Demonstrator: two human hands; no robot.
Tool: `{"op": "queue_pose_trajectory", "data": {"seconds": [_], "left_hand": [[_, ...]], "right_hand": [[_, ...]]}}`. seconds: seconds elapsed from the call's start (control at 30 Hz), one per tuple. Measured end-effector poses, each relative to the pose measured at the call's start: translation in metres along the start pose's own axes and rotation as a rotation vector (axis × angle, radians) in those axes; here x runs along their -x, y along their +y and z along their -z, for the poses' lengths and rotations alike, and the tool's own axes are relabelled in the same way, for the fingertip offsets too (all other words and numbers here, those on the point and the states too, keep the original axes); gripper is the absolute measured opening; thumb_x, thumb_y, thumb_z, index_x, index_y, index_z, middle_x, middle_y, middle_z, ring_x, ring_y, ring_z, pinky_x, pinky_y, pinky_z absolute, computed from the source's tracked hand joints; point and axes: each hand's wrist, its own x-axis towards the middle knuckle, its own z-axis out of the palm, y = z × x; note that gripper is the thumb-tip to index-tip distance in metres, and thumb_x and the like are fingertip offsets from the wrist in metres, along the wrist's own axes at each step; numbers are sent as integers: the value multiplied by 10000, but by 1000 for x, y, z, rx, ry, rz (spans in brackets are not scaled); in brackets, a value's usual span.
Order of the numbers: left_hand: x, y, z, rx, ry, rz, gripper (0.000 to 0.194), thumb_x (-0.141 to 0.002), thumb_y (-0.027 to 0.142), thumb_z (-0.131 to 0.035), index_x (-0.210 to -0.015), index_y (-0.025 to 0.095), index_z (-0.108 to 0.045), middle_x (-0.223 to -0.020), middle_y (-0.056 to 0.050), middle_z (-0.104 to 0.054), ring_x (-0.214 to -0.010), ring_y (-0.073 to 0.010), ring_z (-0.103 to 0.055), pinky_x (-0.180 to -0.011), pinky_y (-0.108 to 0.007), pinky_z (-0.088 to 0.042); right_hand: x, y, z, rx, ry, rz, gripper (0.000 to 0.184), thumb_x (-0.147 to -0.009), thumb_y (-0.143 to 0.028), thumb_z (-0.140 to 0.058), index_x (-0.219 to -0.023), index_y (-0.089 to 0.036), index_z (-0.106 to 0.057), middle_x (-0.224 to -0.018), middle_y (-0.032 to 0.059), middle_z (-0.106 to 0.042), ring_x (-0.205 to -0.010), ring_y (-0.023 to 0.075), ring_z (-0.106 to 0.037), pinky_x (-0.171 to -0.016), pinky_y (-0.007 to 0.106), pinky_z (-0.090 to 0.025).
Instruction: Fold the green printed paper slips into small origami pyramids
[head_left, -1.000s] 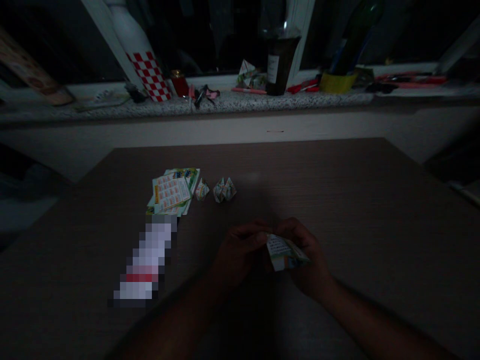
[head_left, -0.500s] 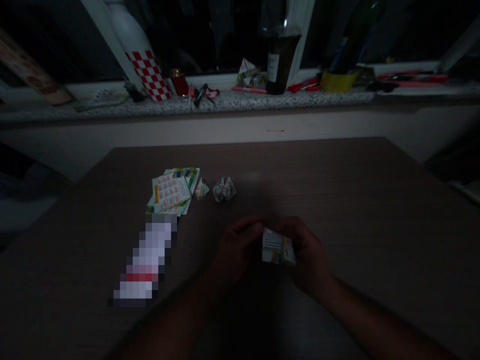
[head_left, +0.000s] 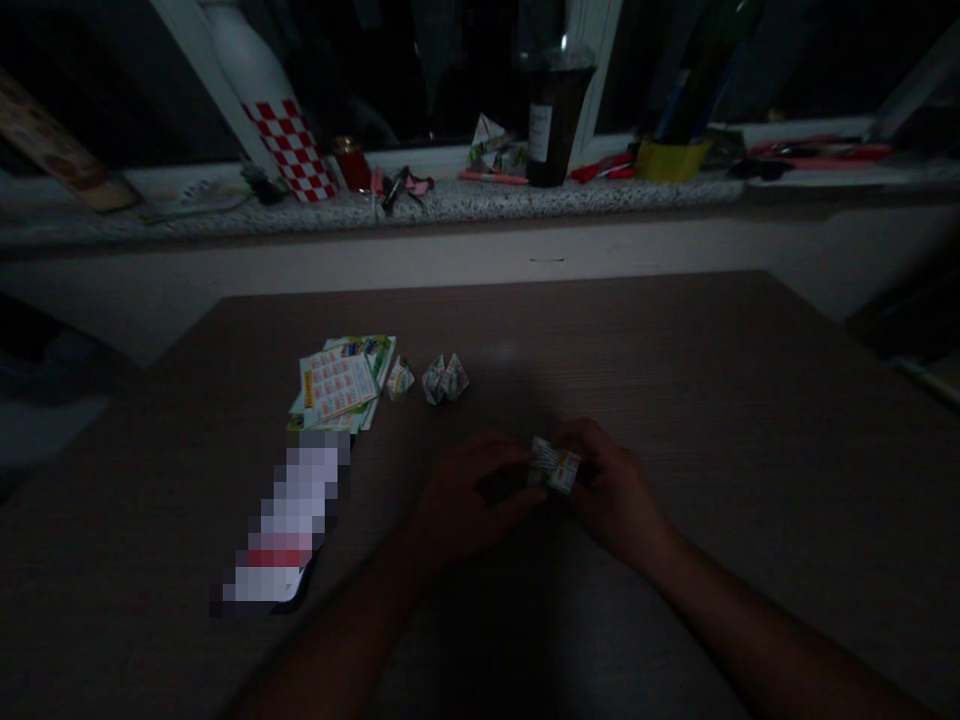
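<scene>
One small folded paper [head_left: 566, 473] in head view, over the brown table [head_left: 712, 400]. Grasps its right side with the right hand [head_left: 616, 490]; has thumb and fingertips of the left hand [head_left: 463, 492] at its left edge, too dark to tell whether pinching. Farther off, to the left: pointed paper folds [head_left: 433, 381] beside a stack of printed sheets [head_left: 337, 386]. Behind: granite sill [head_left: 487, 204] with checkered bottle [head_left: 283, 135].

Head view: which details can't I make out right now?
All in the head view:
Folded paper: print too small and dim to read; underside turned away.
Left hand: deep shadow hides whether its fingertips touch the paper.
Flat object: upper face masked by mosaic blocks.
Paper stack: lower sheets mostly covered by the top one.
Checkered bottle: top cut off by the upper edge.
</scene>
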Motion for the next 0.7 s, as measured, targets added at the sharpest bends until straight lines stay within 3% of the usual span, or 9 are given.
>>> {"op": "queue_pose_trajectory", "data": {"seconds": [0.1, 0.27, 0.5, 0.7], "left_hand": [[-1, -5, 1, -82, -18, -45, 244, -776, 291, -698, -989, 176, -672, -971, -63, -677, -891, -177, -639, -804, -304, -507], [2, -16, -1, -214, -21, -155, 169, -793, 250, -674, -948, 183, -677, -970, -56, -660, -893, -164, -621, -802, -289, -491], [1, -18, 2, -396, -197, -161, 121, -855, 245, -578, -872, 203, -690, -898, -36, -664, -846, -163, -597, -782, -291, -446], [1, -13, 1, -413, -191, -129, 113, -851, 256, -577, -903, 202, -662, -936, -47, -657, -889, -181, -593, -816, -307, -441]], "right_hand": [[-3, 1, 3, 154, -68, -21, 226, -744, -84, -558, -929, -212, -539, -808, 6, -651, -731, 165, -615, -644, 266, -436], [-7, 4, 6, 400, -104, 72, 110, -759, -131, -620, -842, -197, -593, -807, 31, -650, -816, 215, -588, -728, 337, -419], [-10, 7, 23, 417, -283, 322, 273, -782, -264, -698, -1045, -233, -631, -1061, 69, -649, -1005, 241, -572, -882, 409, -425], [-14, 11, 30, 422, -324, 414, 224, -809, -237, -674, -1033, -242, -665, -1038, 65, -665, -991, 235, -600, -873, 406, -447]]}}
